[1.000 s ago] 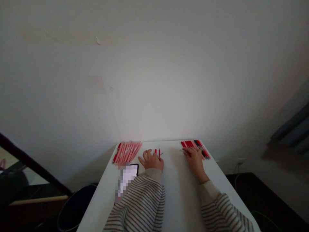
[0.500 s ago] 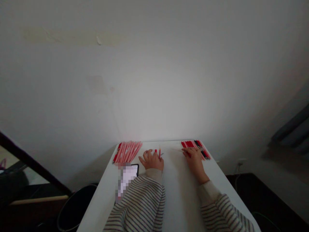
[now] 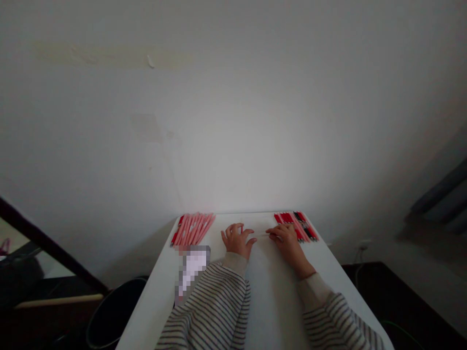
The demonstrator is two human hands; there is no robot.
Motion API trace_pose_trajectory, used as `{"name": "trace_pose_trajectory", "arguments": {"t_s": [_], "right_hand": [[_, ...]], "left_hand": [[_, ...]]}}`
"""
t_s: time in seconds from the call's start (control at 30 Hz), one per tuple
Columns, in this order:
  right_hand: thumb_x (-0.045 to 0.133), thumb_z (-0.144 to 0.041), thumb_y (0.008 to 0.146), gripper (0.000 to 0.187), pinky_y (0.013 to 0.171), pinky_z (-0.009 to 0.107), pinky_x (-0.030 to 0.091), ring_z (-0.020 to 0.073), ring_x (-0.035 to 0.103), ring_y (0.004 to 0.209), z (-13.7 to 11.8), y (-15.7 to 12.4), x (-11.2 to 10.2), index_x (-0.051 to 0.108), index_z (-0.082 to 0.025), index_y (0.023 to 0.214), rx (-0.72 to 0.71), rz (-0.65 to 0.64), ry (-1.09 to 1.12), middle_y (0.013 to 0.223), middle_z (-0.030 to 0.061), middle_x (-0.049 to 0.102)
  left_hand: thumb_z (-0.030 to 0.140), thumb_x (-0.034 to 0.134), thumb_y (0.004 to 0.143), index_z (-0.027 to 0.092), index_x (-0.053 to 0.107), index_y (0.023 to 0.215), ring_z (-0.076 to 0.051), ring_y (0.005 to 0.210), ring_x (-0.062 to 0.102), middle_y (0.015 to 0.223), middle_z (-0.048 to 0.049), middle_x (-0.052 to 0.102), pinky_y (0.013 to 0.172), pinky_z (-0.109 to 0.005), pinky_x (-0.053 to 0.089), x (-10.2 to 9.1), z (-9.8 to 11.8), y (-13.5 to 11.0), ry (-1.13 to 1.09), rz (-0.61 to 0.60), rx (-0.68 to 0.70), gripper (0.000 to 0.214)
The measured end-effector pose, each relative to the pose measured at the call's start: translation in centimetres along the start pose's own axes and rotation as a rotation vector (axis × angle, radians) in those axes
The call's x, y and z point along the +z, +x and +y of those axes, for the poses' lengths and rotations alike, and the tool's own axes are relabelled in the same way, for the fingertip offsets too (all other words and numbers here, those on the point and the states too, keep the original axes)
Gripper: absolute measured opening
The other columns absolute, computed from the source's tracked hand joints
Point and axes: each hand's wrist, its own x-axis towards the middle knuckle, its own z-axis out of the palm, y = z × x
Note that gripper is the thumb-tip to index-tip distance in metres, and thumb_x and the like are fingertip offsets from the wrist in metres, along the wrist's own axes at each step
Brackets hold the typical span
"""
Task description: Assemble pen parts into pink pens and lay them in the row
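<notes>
Both hands rest at the far end of a white table (image 3: 270, 291). My left hand (image 3: 238, 241) has its fingers curled round a small red pen part that barely shows. My right hand (image 3: 289, 239) pinches a thin pale pen tube (image 3: 262, 235) that points left toward the left hand. The two hands are close together, nearly touching at the fingertips. A fan of pink and red pens (image 3: 193, 228) lies left of my left hand. A pile of red and black pens (image 3: 297, 223) lies just beyond my right hand.
A phone (image 3: 193, 270) with a lit screen lies on the table by my left sleeve. A dark round bin (image 3: 113, 311) stands on the floor left of the table. A plain white wall rises right behind the table's far edge.
My right hand has drawn a pale tube from the right pile toward the middle. My left hand has closed its spread fingers over the small red parts and shifted slightly right.
</notes>
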Motion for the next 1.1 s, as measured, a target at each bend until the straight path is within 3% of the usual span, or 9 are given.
{"name": "trace_pose_trajectory", "arguments": {"t_s": [0.23, 0.47, 0.87, 1.1], "right_hand": [[0.054, -0.028, 0.088, 0.021, 0.085, 0.039, 0.040, 0.0223, 0.050, 0.090, -0.1, 0.1, 0.5, 0.072, -0.028, 0.099, -0.028, -0.013, 0.054, 0.082, 0.0055, 0.065], [0.057, -0.031, 0.086, 0.018, 0.082, 0.039, 0.040, 0.0233, 0.049, 0.089, -0.2, 0.1, 0.8, 0.074, -0.027, 0.090, -0.055, 0.013, 0.020, 0.076, 0.0065, 0.064], [0.062, -0.029, 0.084, 0.014, 0.082, 0.038, 0.040, 0.0226, 0.046, 0.090, -1.8, 0.1, 0.2, 0.074, -0.029, 0.091, -0.081, 0.064, 0.019, 0.076, 0.0045, 0.062], [0.065, -0.028, 0.081, 0.014, 0.083, 0.040, 0.039, 0.0228, 0.046, 0.093, -2.1, 0.1, 0.4, 0.073, -0.032, 0.092, -0.084, 0.087, -0.029, 0.079, 0.0037, 0.062]], "left_hand": [[0.036, 0.067, 0.074, 0.033, 0.071, 0.077, -0.024, 0.117, 0.043, 0.113, 0.0032, 0.064, 0.109, -0.059, 0.019, 0.1, 0.2, 0.1, 0.019, 0.047, 0.024, 0.006], [0.032, 0.061, 0.079, 0.032, 0.071, 0.077, -0.024, 0.119, 0.041, 0.113, 0.0022, 0.063, 0.109, -0.063, 0.015, -0.4, 0.6, -0.1, 0.074, 0.038, 0.015, 0.010], [0.024, 0.061, 0.076, 0.030, 0.071, 0.075, -0.027, 0.120, 0.036, 0.116, 0.0006, 0.058, 0.109, -0.065, 0.013, -0.6, 0.6, -0.1, 0.101, 0.048, -0.035, 0.012], [0.025, 0.056, 0.079, 0.029, 0.072, 0.075, -0.027, 0.115, 0.037, 0.114, -0.0022, 0.056, 0.106, -0.062, 0.021, -0.7, 0.1, 0.2, 0.053, 0.036, -0.054, 0.017]]}}
